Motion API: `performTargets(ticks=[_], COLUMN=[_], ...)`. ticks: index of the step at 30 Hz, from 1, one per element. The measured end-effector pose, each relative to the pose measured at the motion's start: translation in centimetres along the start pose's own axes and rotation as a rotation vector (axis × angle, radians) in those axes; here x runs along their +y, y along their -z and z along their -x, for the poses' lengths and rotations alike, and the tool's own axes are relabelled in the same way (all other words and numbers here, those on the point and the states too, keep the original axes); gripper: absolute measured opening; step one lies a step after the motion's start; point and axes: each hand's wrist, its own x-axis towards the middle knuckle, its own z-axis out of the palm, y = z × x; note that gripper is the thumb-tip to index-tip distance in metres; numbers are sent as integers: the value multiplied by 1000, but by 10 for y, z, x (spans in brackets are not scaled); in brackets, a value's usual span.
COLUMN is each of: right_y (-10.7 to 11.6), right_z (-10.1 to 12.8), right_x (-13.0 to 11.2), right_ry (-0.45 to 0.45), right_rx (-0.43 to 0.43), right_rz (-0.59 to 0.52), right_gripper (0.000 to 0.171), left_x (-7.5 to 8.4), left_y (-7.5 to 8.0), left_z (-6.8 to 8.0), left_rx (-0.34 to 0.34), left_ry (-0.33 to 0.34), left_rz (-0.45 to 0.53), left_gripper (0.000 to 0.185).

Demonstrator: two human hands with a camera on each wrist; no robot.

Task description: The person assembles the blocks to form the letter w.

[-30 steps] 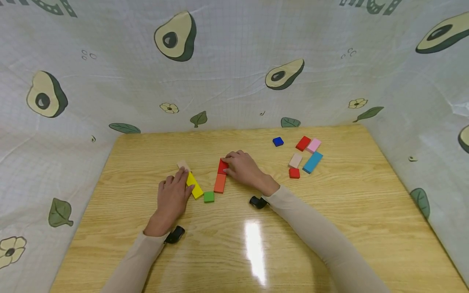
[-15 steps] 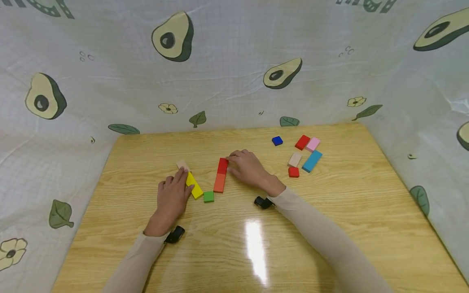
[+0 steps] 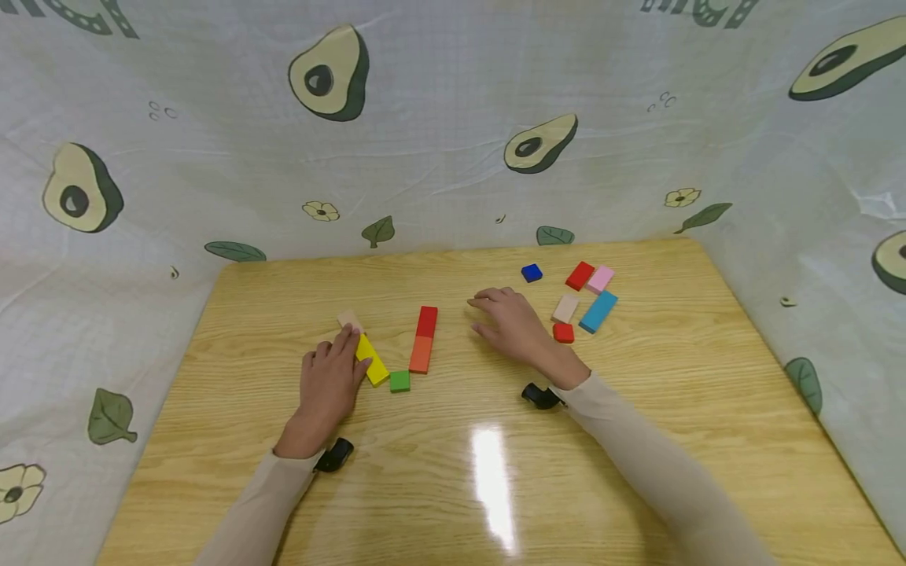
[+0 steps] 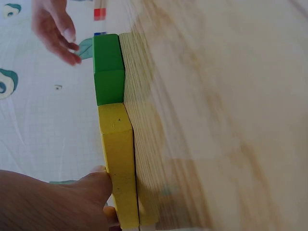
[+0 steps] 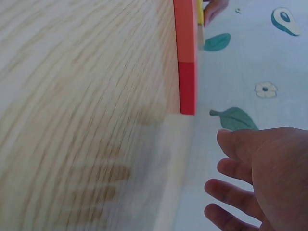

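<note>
The left hand (image 3: 329, 377), fingers relaxed, rests on the yellow block (image 3: 373, 363), fingertips at the pale block (image 3: 349, 317) beyond. The right hand (image 3: 517, 326) hangs above the table (image 3: 418, 479), thumb and fingers loosely parted, a stretch of tabletop separating it from the red block (image 3: 427, 321). A dark blue block (image 3: 532, 273) sits near the table's far edge.

Downward head view, wrist views near blocks (image 4: 109, 86)
</note>
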Motion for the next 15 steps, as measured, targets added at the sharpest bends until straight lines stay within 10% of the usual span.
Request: performTargets(ticks=[15], right_y=[23], right_z=[41], right_x=[34], right_ry=[-68], right_rx=[62], right_rz=[14], right_gripper=[47], left_x=[0], left_y=[0], left_z=[0], left_rx=[15], left_ry=[-6], left_rz=[5], left_gripper=[56])
